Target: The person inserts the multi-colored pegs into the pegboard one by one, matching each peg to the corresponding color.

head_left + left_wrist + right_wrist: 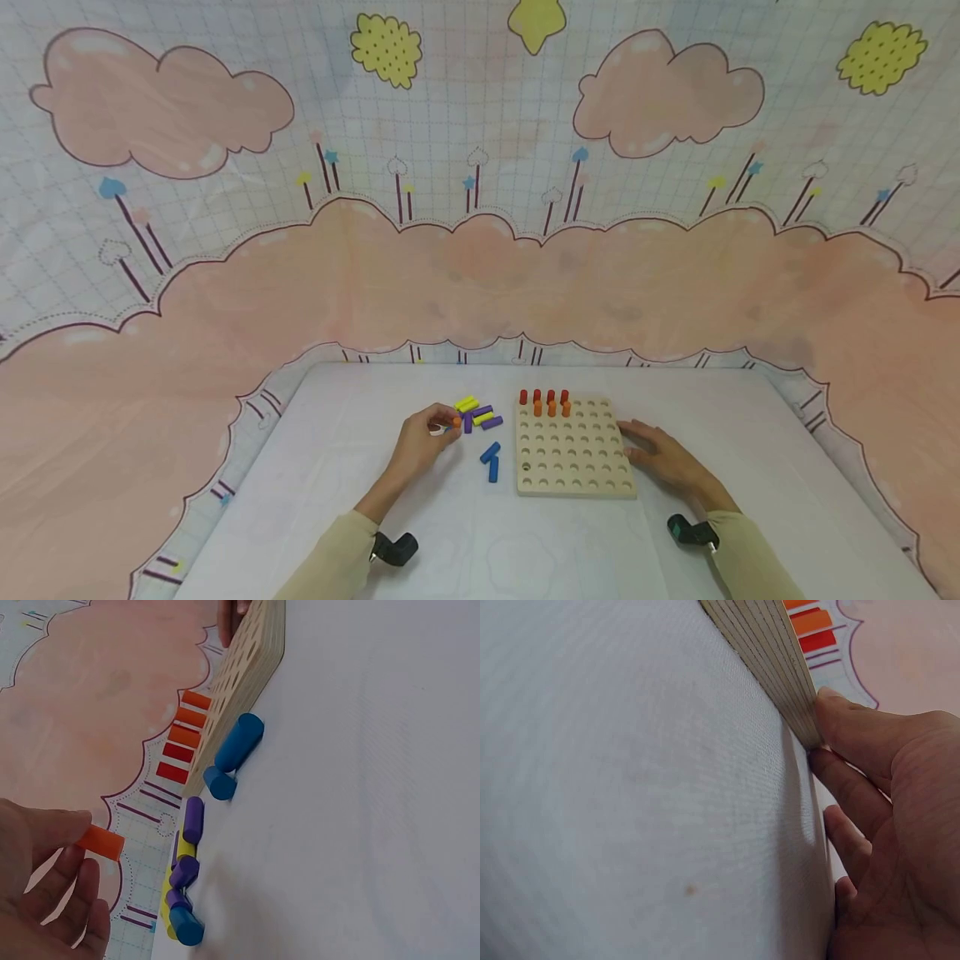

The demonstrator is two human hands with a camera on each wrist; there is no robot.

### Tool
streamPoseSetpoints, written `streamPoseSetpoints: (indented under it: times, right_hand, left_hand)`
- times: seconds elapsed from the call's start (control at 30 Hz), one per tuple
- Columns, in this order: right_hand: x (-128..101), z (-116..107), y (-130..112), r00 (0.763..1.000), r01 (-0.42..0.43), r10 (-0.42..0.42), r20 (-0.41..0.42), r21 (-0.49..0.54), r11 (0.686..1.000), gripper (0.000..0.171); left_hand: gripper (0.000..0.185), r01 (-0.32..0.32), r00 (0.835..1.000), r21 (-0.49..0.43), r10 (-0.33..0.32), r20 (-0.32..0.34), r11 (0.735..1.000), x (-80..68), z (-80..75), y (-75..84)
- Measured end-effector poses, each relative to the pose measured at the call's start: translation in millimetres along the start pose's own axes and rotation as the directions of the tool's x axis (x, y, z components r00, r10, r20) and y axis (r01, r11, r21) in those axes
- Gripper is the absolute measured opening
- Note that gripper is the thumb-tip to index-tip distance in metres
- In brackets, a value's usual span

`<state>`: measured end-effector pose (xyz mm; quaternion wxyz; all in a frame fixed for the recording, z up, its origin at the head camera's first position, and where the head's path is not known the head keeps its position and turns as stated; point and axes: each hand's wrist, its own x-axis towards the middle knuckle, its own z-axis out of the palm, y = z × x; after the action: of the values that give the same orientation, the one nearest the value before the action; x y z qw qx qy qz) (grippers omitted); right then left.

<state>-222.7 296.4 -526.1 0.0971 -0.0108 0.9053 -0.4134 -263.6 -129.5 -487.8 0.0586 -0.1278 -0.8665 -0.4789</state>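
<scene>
One hand (pixel 420 438) (left) pinches an orange peg (pixel 103 843).

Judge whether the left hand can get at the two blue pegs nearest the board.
Probably yes: nothing visible blocks the way from the left hand to the two blue pegs, which lie loose nearby on the tabletop. However, it pinches an orange peg, which would likely need setting down first.

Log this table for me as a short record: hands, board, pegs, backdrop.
Left hand: pinches an orange peg
Right hand: touches the right edge of the wooden board
Standing in board: four red pegs, three orange pegs
Loose on table: yellow pegs, purple pegs, blue pegs, left of the board
Backdrop: sheet patterned with clouds
</scene>
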Motion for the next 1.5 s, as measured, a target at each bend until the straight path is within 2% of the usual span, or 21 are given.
streamPoseSetpoints:
  times: [0.23,0.53,0.9,1.17,1.5]
  right_hand:
    - [0,1,-2,1.0,-0.017,0.017,0.002,-0.006,1.0,0.059]
    - [2,-1,0,1.0,-0.014,0.014,-0.003,-0.015,1.0,0.06]
    - [3,-2,3,1.0,-0.001,0.0,-0.005,-0.024,1.0,0.06]
    - [3,-2,3,1.0,0.011,-0.011,-0.011,-0.035,0.999,0.059]
    - [2,-1,2,0.999,0.029,-0.03,-0.012,-0.054,0.998,0.058]
  left_hand:
    - [0.019,0.009,1.0,-0.073,-0.009,0.0,0.997,3.6,4.2,7.9]
    - [0.021,-0.015,1.0,-0.099,0.016,0.004,0.995,13.9,18.2,11.9]
    - [0.02,0.045,0.999,-0.119,-0.044,0.014,0.992,27.9,37.3,20.4]
    - [0.019,0.039,0.999,-0.115,-0.035,0.032,0.993,37.1,54.0,28.0]
    - [0.02,0.048,0.998,-0.106,-0.043,0.05,0.993,47.7,75.1,26.4]
